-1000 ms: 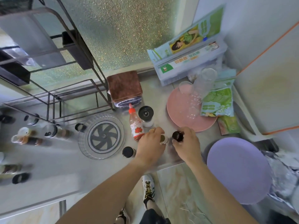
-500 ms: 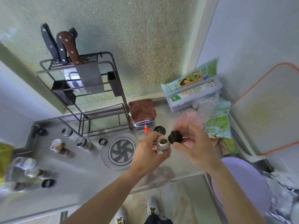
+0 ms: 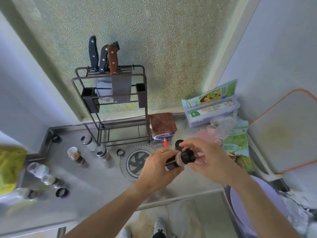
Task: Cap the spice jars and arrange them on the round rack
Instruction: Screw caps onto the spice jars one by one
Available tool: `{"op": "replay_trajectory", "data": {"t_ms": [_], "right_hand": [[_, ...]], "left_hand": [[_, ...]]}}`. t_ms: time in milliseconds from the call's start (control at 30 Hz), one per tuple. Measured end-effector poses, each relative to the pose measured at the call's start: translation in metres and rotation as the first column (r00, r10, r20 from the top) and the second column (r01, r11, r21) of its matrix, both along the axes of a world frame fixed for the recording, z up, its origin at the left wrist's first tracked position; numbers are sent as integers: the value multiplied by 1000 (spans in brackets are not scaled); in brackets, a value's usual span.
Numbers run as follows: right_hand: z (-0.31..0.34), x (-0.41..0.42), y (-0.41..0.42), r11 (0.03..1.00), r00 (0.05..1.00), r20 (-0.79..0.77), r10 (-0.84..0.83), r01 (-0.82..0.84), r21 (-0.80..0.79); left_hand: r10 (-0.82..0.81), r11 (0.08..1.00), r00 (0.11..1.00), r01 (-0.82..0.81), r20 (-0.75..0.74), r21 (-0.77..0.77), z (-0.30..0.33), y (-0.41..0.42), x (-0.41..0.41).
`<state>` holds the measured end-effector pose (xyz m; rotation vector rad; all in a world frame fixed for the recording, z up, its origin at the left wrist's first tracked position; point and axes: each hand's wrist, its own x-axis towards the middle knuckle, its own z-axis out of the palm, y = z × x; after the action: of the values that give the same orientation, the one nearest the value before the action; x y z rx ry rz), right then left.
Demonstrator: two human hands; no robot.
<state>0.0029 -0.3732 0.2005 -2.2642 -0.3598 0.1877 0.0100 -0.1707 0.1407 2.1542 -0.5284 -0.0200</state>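
The left hand [image 3: 158,170] grips a small spice jar [image 3: 172,163], held tilted above the counter [image 3: 96,184]. The right hand [image 3: 208,162] has its fingers curled around the black cap [image 3: 187,156], which sits on the mouth of this jar. I judge that the cap is being screwed on, but whether it is already tight I cannot tell.

So the task is, in my opinion, only at its beginning. The round rack [image 3: 133,162] lies flat on the counter just left of the left hand and partly under it, and no jar stands on it in this view.

Much work is left. Farther to the left of the hands, several jars [image 3: 103,152] stand or lie on the counter, well apart from the rack. One of them [image 3: 75,154] shows an open, light top, so it seems to have no cap. Others have dark tops, but the picture is too blurred there to say if they are closed. At least two black rings [image 3: 62,192] lie loose on the counter; they may be caps.

Just behind the hands stand a bottle with a red tip [image 3: 165,143] and a dark-topped jar [image 3: 179,144].

After this cap is closed, the jar must go on the rack, and then the same for each other jar.
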Motion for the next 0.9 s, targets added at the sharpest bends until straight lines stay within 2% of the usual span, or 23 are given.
{"op": "replay_trajectory", "data": {"t_ms": [100,167,267,367,400,500,633,800,867,900], "right_hand": [[2,-3,22,960,992,76,-105,121,-251],[0,-7,31,954,990,57,-128,138,-266],[-6,-10,37,971,991,-32,-127,118,-206],[-8,-9,43,907,975,-20,-220,197,-372],[-6,-11,47,905,972,-37,-233,203,-374],[-6,-14,54,952,970,-119,-210,176,-250],[-4,-14,55,914,938,-183,-293,219,-340],[-3,-23,57,914,922,-228,-313,227,-337],[-6,-24,53,887,912,-202,-357,263,-380],[-7,-25,50,898,916,-193,-353,273,-345]], "left_hand": [[14,1000,1000,-14,7,5,-4,14,-2],[13,1000,1000,-13,9,12,-7,22,-3],[-1,1000,1000,1,-5,7,-10,33,-2],[-23,1000,999,24,-23,16,-13,42,-3],[-31,999,999,31,-23,16,-14,43,-3],[-42,999,999,43,-22,16,-16,48,-1],[-76,995,997,76,-17,58,-21,52,-1],[-127,989,991,129,-32,66,-22,52,-3],[-152,985,988,155,-39,72,-25,50,-7],[-149,986,988,151,-44,66,-26,49,-8]]}}
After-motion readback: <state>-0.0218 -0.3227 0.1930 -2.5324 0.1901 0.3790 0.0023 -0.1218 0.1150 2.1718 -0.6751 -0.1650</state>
